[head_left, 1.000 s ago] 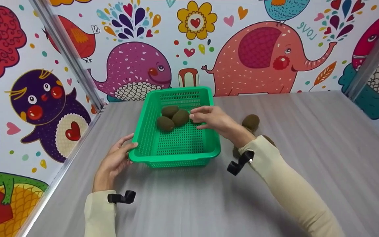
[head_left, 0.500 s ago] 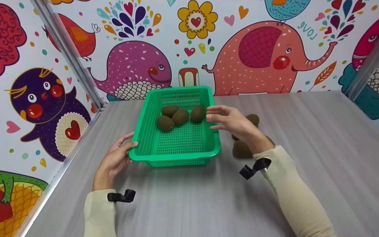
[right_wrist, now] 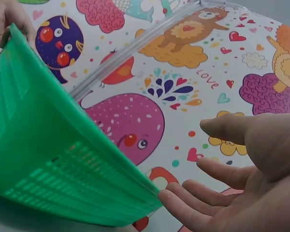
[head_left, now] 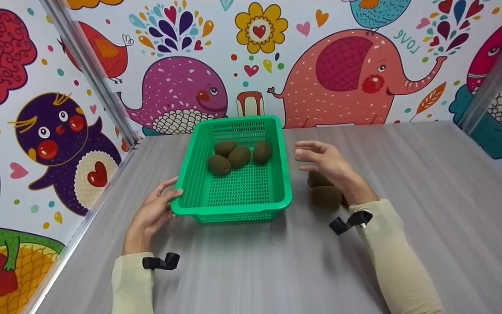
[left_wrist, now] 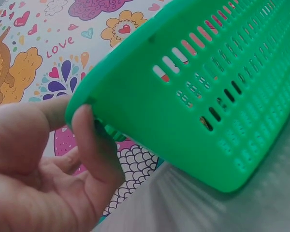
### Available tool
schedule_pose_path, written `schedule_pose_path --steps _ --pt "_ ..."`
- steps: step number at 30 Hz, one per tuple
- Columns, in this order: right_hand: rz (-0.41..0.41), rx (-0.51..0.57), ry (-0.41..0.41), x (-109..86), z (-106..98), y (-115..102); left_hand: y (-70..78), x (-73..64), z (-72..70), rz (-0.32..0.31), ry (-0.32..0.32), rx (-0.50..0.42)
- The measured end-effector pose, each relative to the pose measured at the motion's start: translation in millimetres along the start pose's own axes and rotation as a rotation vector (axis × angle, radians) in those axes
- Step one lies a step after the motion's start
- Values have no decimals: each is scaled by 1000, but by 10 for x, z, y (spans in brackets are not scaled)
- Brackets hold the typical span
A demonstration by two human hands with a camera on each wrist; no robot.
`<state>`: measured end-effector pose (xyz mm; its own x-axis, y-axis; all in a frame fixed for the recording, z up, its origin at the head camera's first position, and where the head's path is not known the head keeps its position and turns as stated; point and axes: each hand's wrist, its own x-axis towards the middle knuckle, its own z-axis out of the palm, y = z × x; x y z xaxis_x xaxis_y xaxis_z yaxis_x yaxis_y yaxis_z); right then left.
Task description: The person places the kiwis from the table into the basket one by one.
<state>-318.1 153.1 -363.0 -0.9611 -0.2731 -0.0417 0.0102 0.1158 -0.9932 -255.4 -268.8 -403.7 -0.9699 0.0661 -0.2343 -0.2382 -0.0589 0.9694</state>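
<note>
A green plastic basket (head_left: 229,210) stands on the table, with several brown kiwis (head_left: 239,156) lying in its far half. My left hand (head_left: 153,213) pinches the basket's near left corner; in the left wrist view the thumb and a finger (left_wrist: 94,145) meet at the rim. To the right of the basket, my right hand (head_left: 329,163) hovers with its fingers spread and nothing in them. Below that hand, more kiwis (head_left: 326,197) lie on the table, partly hidden by the hand and wrist.
The grey wood-grain table (head_left: 242,270) runs back to a wall (head_left: 259,78) printed with cartoon animals. A metal post (head_left: 98,74) rises at the back left corner, another (head_left: 495,91) at the right. Black camera mounts sit on both wrists.
My right hand has drawn back from inside the basket to the right, leaving a kiwi at the basket's right side. The left hand and the basket have stayed put.
</note>
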Motion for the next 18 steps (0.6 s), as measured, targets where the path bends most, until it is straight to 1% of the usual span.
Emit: schedule_pose_path --steps 5,8,13,18 --pt "14 14 60 -3 -132 11 5 2 -5 3 3 27" --pt "42 21 94 3 -208 14 10 10 0 2 1 14" --pt "76 11 123 12 -346 30 8 19 4 -3 0 -11" --pt "97 -11 145 -4 -461 60 -1 4 -5 0 -2 -13"
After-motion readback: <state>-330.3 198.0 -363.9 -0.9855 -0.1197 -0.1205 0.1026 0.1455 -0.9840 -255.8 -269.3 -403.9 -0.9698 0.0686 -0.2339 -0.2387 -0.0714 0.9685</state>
